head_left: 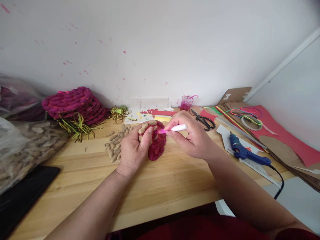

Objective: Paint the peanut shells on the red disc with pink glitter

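Over the middle of the wooden table, my left hand (135, 145) is closed on the edge of a round peanut-covered disc (157, 146). Its right and lower peanuts are coated magenta, while those at the upper left keep their bare tan colour. My right hand (190, 135) pinches a white-handled paintbrush (179, 127), held nearly level. The brush's pink-stained tip touches the disc or sits right against it; my fingers partly hide the contact. Loose peanuts (116, 141) lie just left of my left hand. Behind my right hand stands a small cup of magenta paint (187, 102).
Magenta peanut discs (75, 103) are stacked at the left, near a clear bag of peanuts (30, 146) and a black flat object (27, 196). At right lie black scissors (205, 120), a blue glue gun (247, 154) with its cord, and red sheets (287, 133).
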{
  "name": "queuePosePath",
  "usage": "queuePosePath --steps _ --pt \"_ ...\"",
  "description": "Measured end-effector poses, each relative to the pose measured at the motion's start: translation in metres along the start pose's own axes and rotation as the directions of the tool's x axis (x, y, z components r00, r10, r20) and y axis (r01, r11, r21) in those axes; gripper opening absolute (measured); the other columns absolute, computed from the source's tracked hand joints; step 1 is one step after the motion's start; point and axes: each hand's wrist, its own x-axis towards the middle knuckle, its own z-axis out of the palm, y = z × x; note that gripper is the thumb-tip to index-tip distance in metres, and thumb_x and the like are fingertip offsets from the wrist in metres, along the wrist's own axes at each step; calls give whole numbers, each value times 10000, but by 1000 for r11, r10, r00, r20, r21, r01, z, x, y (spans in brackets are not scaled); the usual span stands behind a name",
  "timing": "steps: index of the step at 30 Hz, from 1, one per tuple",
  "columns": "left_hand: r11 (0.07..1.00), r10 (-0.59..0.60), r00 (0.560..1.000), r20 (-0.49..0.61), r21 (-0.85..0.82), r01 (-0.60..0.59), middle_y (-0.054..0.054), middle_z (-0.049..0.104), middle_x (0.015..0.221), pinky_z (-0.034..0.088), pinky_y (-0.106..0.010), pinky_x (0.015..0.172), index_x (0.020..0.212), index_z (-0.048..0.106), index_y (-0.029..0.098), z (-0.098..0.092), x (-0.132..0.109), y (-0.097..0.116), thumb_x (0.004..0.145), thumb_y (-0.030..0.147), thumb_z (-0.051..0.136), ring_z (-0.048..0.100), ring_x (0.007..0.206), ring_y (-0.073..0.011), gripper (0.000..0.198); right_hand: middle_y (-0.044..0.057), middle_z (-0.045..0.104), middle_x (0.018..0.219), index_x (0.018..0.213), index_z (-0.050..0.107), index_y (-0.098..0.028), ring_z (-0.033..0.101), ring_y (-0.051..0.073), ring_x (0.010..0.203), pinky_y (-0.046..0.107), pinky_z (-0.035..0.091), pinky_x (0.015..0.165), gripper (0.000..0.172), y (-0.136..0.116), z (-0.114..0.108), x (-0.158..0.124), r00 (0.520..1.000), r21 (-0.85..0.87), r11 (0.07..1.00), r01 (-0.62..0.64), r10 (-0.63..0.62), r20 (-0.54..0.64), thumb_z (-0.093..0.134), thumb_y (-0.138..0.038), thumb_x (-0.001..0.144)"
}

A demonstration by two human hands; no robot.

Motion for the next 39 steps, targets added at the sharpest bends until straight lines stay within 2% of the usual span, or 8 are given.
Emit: queuePosePath --steps 5,11,17,22,31,35,39 --pt "1000 12 1000 -12 28 -12 -47 790 970 580 -339 885 1143 754 207 -1 1 1 987 406 574 732 901 -213 310 25 709 903 977 623 -242 597 201 884 376 472 850 51 0 -3 0 994 -57 996 62 -57 94 588 -213 999" --pt "1000 18 1000 2 21 -18 -43 791 963 580 -331 891 1146 755 205 0 1 2 992 397 562 735 925 -214 313 26 717 923 990 634 -237 601 201 908 375 468 879 38 3 -8 -1 995 -84 994 72 -65 77 600 -228 1005" --pt "1000 -8 1000 -9 14 8 -36 781 903 578 -337 865 1156 754 210 -1 1 1 991 404 568 731 887 -216 315 16 710 884 974 638 -245 582 203 898 375 476 877 58 0 -1 -2 993 -63 995 82 -76 95 592 -235 1008" --pt "997 -70 997 -26 24 70 -39 758 860 546 -337 822 1103 765 190 -1 3 -3 976 434 571 698 834 -216 337 16 708 885 980 650 -239 580 195 902 352 483 863 62 -2 6 -3 991 -7 998 61 -60 118 594 -231 1007" --pt "988 -149 984 -100 28 153 -25 724 793 493 -307 746 910 757 181 -1 9 -15 938 431 591 638 759 -198 301 14 692 847 936 649 -207 571 177 861 322 466 848 73 0 15 -5 983 -17 995 96 -92 161 618 -223 999" --pt "982 -188 978 -94 -20 187 -25 733 803 494 -297 737 929 767 174 -1 10 -15 926 426 599 639 759 -196 303 11 705 863 960 652 -208 573 170 849 326 462 867 54 3 17 -5 984 -8 993 114 -112 135 618 -212 1001" --pt "976 -219 974 -65 5 220 -27 734 771 489 -288 718 951 786 163 -2 11 -14 914 395 608 638 740 -195 295 14 702 851 943 648 -209 567 177 850 327 465 848 70 5 18 -6 980 1 994 112 -111 166 612 -217 1002"
